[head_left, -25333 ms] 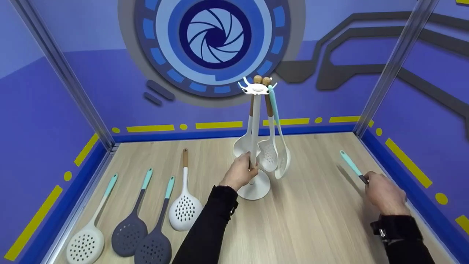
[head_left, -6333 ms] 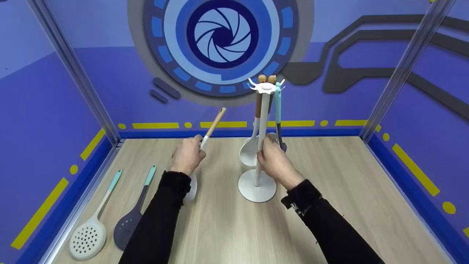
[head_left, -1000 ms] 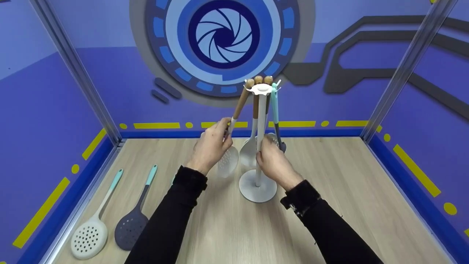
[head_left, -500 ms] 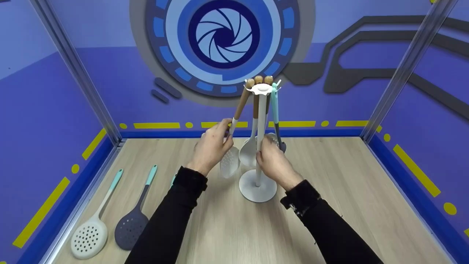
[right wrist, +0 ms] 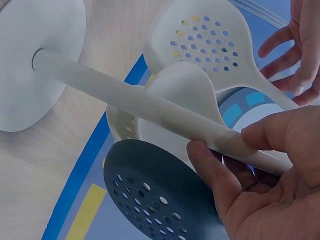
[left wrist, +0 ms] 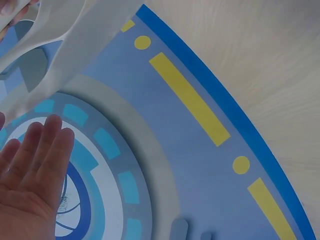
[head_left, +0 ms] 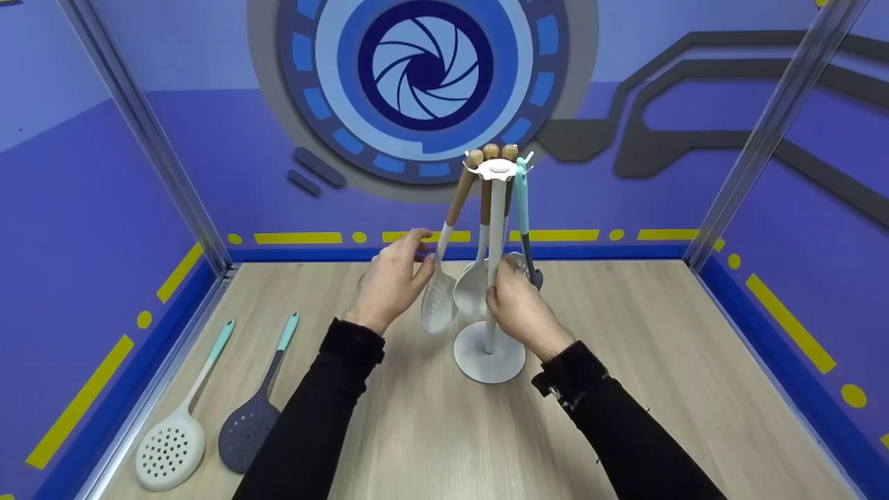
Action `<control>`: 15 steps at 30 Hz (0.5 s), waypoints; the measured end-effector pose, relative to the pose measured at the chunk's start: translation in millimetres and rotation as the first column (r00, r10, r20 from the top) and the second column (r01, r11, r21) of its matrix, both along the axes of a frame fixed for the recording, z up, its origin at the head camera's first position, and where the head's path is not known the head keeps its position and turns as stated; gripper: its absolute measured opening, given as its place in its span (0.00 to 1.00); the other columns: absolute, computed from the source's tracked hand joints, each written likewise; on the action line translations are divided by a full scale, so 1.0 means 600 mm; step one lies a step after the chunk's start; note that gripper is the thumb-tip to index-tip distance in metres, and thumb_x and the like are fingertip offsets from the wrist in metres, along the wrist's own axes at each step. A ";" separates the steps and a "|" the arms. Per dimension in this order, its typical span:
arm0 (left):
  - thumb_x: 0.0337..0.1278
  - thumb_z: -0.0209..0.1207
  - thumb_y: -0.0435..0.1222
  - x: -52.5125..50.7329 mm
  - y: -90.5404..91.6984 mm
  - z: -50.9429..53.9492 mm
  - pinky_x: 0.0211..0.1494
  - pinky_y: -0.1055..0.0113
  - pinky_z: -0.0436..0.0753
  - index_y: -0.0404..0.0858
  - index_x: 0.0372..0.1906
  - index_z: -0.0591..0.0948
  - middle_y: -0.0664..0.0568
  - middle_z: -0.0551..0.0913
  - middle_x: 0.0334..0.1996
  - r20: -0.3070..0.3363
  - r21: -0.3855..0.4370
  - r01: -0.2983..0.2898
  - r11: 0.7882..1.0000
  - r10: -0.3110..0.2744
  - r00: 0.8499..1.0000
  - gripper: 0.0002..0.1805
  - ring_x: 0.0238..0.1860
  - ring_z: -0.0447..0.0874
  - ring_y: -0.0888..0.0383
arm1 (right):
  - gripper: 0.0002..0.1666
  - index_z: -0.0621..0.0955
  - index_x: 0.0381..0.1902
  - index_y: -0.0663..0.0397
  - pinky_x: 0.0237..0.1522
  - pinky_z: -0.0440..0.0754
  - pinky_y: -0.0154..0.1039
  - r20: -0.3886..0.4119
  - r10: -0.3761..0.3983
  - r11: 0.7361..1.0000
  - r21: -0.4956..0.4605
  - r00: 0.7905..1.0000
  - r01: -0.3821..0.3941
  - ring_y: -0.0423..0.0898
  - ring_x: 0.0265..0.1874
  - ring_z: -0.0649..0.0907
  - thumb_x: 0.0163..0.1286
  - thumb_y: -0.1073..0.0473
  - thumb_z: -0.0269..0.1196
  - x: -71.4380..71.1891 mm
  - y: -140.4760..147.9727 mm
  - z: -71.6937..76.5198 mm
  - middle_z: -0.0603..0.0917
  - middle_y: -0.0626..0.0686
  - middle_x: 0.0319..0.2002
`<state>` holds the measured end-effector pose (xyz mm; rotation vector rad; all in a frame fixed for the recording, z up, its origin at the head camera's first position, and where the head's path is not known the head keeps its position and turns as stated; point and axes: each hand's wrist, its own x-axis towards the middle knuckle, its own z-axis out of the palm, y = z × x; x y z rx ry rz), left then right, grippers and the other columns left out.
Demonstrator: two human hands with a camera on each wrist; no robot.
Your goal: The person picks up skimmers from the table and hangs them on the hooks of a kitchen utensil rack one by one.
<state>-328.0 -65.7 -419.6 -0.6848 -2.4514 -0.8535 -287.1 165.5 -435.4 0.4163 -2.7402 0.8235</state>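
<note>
My right hand [head_left: 522,303] grips the pole [right wrist: 145,111] of a white stand, whose round base [head_left: 489,368] rests on the table. Several utensils hang from its top ring [head_left: 497,169]: wooden-handled ones on the left and behind, and a dark slotted one with a mint handle [head_left: 522,201] on the right. The leftmost is a white slotted turner [head_left: 439,303]. Beside its neck is my left hand [head_left: 390,281], fingers apart and relaxed, not curled round it. In the left wrist view the left hand [left wrist: 35,175] shows extended fingers; the right wrist view shows the turner's perforated head [right wrist: 202,42].
At the table's left lie a cream slotted turner [head_left: 171,451] and a dark slotted turner [head_left: 248,434], both with mint handles; the left sleeve [head_left: 298,423] partly covers the dark one. Blue patterned panels [head_left: 208,160] with metal corner posts surround the table [head_left: 646,389].
My left hand has let go of the white slotted turner and moved slightly left. The turner hangs from the ring, its head turned a little. My right hand keeps its grip on the pole.
</note>
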 end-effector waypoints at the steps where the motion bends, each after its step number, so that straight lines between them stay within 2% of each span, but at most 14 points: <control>1: 0.73 0.55 0.43 0.000 -0.003 -0.002 0.46 0.61 0.85 0.45 0.62 0.75 0.51 0.84 0.49 0.008 -0.006 -0.013 1.000 0.013 1.000 0.18 0.48 0.85 0.58 | 0.19 0.67 0.60 0.67 0.31 0.83 0.41 -0.003 0.001 1.000 -0.001 1.000 -0.001 0.51 0.38 0.83 0.74 0.66 0.53 0.000 0.000 0.000 0.77 0.61 0.46; 7: 0.72 0.56 0.44 0.002 -0.029 -0.018 0.46 0.59 0.84 0.45 0.60 0.77 0.50 0.83 0.51 0.087 -0.052 -0.094 0.994 0.098 0.991 0.17 0.50 0.84 0.55 | 0.20 0.68 0.60 0.68 0.36 0.84 0.44 -0.031 0.010 1.000 0.000 0.999 -0.010 0.53 0.44 0.83 0.73 0.67 0.54 0.000 0.000 -0.002 0.78 0.62 0.48; 15: 0.70 0.57 0.41 0.013 -0.061 -0.034 0.50 0.54 0.82 0.39 0.61 0.77 0.43 0.82 0.53 0.206 -0.132 -0.135 0.982 0.160 0.965 0.19 0.52 0.82 0.48 | 0.20 0.69 0.59 0.69 0.39 0.84 0.47 -0.063 0.005 1.000 -0.002 0.998 -0.005 0.55 0.45 0.83 0.71 0.68 0.55 -0.001 0.001 -0.005 0.79 0.63 0.46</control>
